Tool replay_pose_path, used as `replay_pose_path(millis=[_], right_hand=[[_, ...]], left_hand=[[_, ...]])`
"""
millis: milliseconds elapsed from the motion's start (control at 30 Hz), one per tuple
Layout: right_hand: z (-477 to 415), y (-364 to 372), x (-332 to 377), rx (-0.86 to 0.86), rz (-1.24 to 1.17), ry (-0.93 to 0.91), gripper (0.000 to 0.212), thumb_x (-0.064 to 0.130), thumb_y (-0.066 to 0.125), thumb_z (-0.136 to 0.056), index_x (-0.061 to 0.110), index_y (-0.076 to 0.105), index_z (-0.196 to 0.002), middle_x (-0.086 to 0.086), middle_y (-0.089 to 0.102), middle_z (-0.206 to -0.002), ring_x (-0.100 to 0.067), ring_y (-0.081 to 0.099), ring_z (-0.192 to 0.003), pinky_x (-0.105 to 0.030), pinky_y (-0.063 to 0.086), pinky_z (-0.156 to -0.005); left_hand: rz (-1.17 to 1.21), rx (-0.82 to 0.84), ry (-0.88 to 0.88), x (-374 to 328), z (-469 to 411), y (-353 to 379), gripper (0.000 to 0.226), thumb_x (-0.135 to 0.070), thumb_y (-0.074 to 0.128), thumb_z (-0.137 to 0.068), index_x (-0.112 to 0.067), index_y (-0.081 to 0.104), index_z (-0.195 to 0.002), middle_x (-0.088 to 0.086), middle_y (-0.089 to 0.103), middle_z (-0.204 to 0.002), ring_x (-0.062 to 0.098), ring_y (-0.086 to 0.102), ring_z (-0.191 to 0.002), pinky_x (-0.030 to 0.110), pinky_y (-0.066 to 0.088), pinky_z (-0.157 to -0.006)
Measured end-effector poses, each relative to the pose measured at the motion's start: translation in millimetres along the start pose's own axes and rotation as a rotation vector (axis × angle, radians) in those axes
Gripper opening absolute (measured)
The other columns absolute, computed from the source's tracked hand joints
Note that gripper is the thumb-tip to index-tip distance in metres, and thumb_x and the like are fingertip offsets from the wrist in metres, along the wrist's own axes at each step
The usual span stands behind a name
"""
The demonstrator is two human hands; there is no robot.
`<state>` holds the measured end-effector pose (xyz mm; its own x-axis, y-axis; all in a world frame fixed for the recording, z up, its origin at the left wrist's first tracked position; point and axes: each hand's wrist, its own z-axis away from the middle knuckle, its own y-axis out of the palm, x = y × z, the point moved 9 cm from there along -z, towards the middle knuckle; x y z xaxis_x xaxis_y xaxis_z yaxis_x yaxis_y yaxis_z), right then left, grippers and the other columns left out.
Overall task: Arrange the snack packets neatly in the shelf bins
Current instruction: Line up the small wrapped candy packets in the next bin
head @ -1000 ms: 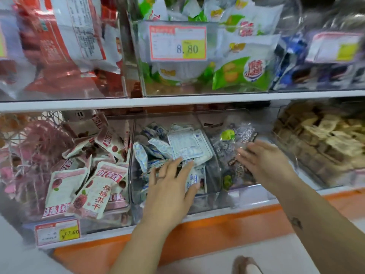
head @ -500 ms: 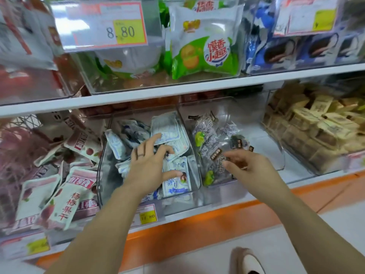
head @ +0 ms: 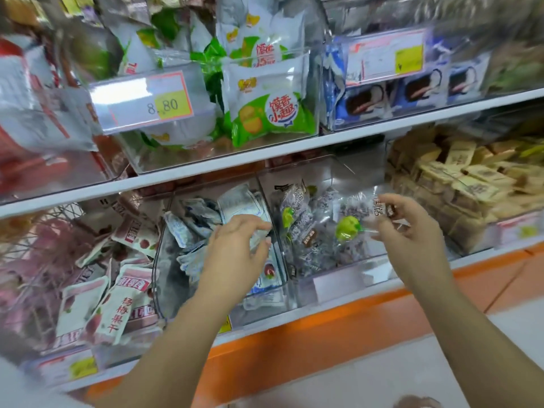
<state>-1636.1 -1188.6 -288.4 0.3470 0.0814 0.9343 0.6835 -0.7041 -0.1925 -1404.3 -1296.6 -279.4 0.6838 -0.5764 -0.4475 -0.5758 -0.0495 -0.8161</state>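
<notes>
Green pkt (head: pixel 266 119) "馍香小趣", tag (head: pixel 141 100) "8.80"

blurred red packets (head: pixel 38 125), shoe cut off (head: pixel 419 403)

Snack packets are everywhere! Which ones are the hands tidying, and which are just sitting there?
Being tidied: left hand pinching a blue-and-white packet; right hand holding a clear packet with a green spot; their two clear bins.
Just sitting: green bun bags, tan packets, pink plum packets, price tag.
</notes>
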Motion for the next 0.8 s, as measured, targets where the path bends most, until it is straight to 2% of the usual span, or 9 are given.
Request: replay_pose_path(millis=[100,167,233,367,433,500,600,700,800], right_hand=[[7.1,-8.4,9.3,0.054,-0.076,-0.059,0.035,0.012,0.056,-0.092,0.043,0.057,-0.108,0.022,0.055,-0.097,-0.024,0.066,-0.077,-0.051,0.056,-0.075],[10.0,-11.6,12.4,0.111,-0.153,-0.084,0.037,0.009,0.055,-0.093,0.041,0.056,-0.111,0.015,0.057,-0.103,-0.013,0.069,-0.073,-0.036,0.058,-0.073],[13.5,-12.7,11.4,0.176,-0.194,-0.09,0.038,0.007,0.056,-0.092,0.039,0.056,-0.113,0.006,0.057,-0.094,-0.011,0.069,-0.071,-0.025,0.057,-0.07],[19.5,-4.7,-0.7,0.28,-0.206,-0.054,0.034,0.006,0.059,-0.09,0.033,0.062,-0.109,0.003,0.061,-0.085,-0.015,0.068,-0.071,-0.025,0.055,-0.067],[20.1,1.0,-4.8,0.286,-0.244,-0.019,0.031,0.004,0.06,-0.088,0.029,0.065,-0.105,0.0,0.062,-0.083,-0.014,0.066,-0.066,-0.025,0.055,-0.066],[20.7,10.4,-7.6,0.31,-0.279,0.025,0.028,0.003,0.062,-0.087,0.022,0.065,-0.108,0.002,0.063,-0.08,-0.011,0.065,-0.064,-0.026,0.056,-0.066],[23.6,30.3,-5.4,0.387,-0.259,0.043,0.027,0.004,0.064,-0.086,0.02,0.066,-0.107,0.008,0.066,-0.077,-0.011,0.066,-0.065,-0.029,0.057,-0.068],[14.3,44.7,-0.9,0.354,-0.22,0.037,0.022,0.011,0.064,-0.087,0.026,0.064,-0.103,0.009,0.069,-0.083,-0.009,0.066,-0.072,-0.028,0.057,-0.072],[-16.8,58.2,-7.0,0.232,-0.131,0.077,0.02,0.025,0.066,-0.086,0.026,0.062,-0.106,0.005,0.067,-0.086,-0.014,0.063,-0.08,-0.032,0.053,-0.077]], left_hand=[[0.289,0.06,-0.04,-33.6,8.4,10.3,0.031,-0.03,0.054,-0.095,-0.032,0.052,-0.126,-0.02,0.047,-0.119,0.0,0.045,-0.115,0.007,0.032,-0.089],[0.523,0.111,-0.098,-50.2,15.1,21.7,0.042,-0.035,0.054,-0.093,-0.04,0.041,-0.132,-0.024,0.044,-0.127,-0.006,0.042,-0.119,0.013,0.033,-0.097],[0.723,0.142,-0.14,-61.2,19.5,31.9,0.05,-0.039,0.058,-0.088,-0.046,0.036,-0.132,-0.029,0.046,-0.127,-0.011,0.044,-0.118,0.012,0.038,-0.097],[0.837,0.234,-0.179,-66.9,27.3,57.7,0.049,-0.034,0.066,-0.08,-0.043,0.047,-0.125,-0.037,0.052,-0.11,-0.02,0.047,-0.108,0.002,0.044,-0.08],[0.885,0.255,-0.21,-59.6,28.5,64.8,0.04,-0.024,0.07,-0.08,-0.037,0.058,-0.116,-0.028,0.064,-0.106,-0.01,0.058,-0.104,0.012,0.049,-0.082],[0.958,0.318,-0.268,-49.1,30.0,69.4,0.045,-0.028,0.072,-0.071,-0.034,0.061,-0.114,-0.016,0.07,-0.108,0.004,0.065,-0.1,0.024,0.055,-0.078],[0.98,0.489,-0.307,-43.1,34.6,71.8,0.039,-0.027,0.069,-0.074,-0.025,0.065,-0.112,-0.002,0.072,-0.108,0.017,0.069,-0.095,0.03,0.057,-0.072],[1.001,0.385,-0.376,-26.1,28.7,62.1,0.029,-0.019,0.063,-0.087,-0.02,0.064,-0.116,0.005,0.073,-0.103,0.025,0.07,-0.092,0.035,0.057,-0.073],[1.121,0.123,-0.474,2.9,19.9,46.8,0.022,-0.019,0.06,-0.09,-0.019,0.064,-0.112,-0.003,0.074,-0.094,0.016,0.07,-0.082,0.033,0.058,-0.074]])
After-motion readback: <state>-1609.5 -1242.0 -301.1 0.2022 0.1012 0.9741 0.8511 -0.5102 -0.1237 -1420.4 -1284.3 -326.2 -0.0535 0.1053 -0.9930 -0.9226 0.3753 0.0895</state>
